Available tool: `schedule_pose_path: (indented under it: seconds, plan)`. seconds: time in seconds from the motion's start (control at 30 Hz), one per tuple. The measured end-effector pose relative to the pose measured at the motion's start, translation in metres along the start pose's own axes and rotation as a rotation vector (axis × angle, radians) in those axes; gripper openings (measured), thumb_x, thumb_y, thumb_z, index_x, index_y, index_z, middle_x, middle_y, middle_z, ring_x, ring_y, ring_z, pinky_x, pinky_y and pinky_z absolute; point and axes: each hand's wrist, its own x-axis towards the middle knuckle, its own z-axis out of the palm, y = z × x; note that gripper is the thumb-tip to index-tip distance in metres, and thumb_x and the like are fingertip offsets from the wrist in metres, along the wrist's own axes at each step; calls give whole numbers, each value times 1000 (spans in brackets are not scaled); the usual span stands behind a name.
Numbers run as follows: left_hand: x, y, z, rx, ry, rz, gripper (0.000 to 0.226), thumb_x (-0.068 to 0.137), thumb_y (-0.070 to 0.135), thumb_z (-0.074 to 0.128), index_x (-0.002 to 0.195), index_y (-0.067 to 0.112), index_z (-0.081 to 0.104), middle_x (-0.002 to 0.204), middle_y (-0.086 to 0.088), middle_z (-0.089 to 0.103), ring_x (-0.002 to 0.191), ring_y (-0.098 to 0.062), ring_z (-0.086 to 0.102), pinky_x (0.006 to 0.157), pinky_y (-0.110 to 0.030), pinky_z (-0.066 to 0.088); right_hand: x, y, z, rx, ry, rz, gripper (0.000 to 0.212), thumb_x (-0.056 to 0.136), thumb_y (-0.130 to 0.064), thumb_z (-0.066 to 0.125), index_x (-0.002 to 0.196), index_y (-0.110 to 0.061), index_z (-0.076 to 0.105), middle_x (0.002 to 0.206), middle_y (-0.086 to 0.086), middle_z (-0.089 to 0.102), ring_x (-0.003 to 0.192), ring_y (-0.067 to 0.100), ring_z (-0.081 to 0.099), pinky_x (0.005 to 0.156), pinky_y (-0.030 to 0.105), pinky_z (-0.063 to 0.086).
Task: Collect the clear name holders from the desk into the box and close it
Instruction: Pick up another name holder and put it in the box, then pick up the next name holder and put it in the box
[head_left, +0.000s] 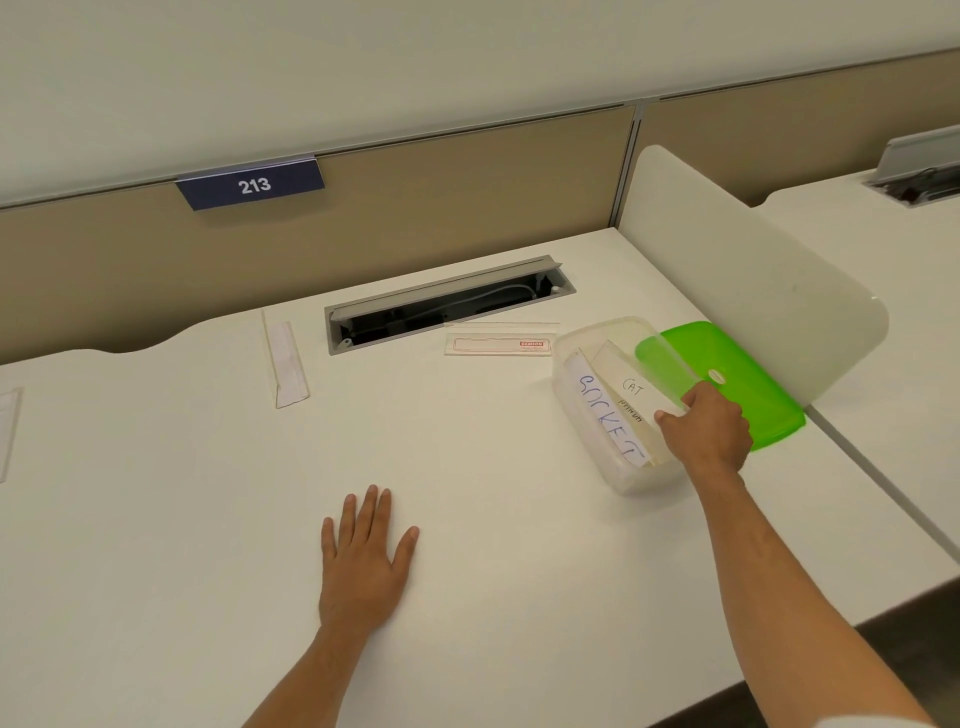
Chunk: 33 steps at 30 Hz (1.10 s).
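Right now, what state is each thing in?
Box: open, holders inside.
Green lid: off, beside box.
Right hand: lowering a holder into box.
Left hand: flat on desk.
Red-labelled holder: lying on desk.
White holder: lying on desk.
Cable hatch: open.

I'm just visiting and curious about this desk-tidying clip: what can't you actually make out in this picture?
- Right hand, head view: its fingertips hide behind the clear holder it grips over the box.
- Holder at far left: cut off by the frame edge.
- Card under the "CAT" card: writing mostly covered, unreadable.
- Red-framed holder: label print too small.
- Green lid: partly behind the hand.
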Motion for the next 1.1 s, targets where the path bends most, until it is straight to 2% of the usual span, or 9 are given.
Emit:
schedule_pose_path:
  seconds: [0.17,0.57,0.67,0.8,1.0,1.1]
  plan:
    - [0,0,1,-14,-2,-10,74,92,66,9,156,30,1,162,17,-6,148,-7,-18,120,-38,-14,2,-3,-2,-247,-128,-62,23,78,-16,70,94,-11,56,98,16,64,89,36,62,66,32,43]
    - [1,-1,3,-9,-3,-8,73,93,67,7,155,30,-1,161,18,-8,146,-5,-21,120,-38,-15,2,-6,2,-349,-186,-66,17,81,-13,64,97,-7,62,103,15,66,95,35,64,70,33,48]
    - [2,-2,4,-25,7,-7,74,92,68,7,156,30,2,162,18,-6,146,-4,-20,120,-37,-15,1,-7,4,-284,-168,-75,22,86,-23,65,102,-8,64,106,15,66,97,37,63,71,34,46]
    - [2,-1,4,-51,27,-6,80,87,71,5,156,29,9,162,16,1,148,-5,-14,120,-37,-14,-9,-19,8,-41,-46,-105,34,88,-33,66,115,-12,66,114,14,67,104,38,61,80,39,47]
    - [10,1,2,-86,35,-3,71,95,66,21,155,30,17,163,12,9,149,-7,-9,121,-39,-12,-29,-63,17,175,48,-300,29,88,-29,66,112,-13,68,113,8,69,105,32,62,82,38,47]
    - [21,2,0,-93,58,31,74,92,67,16,155,29,20,163,9,12,149,-7,-7,121,-37,-11,-39,-86,24,265,53,-414,26,88,-25,66,110,-12,69,113,7,70,105,31,62,85,37,47]
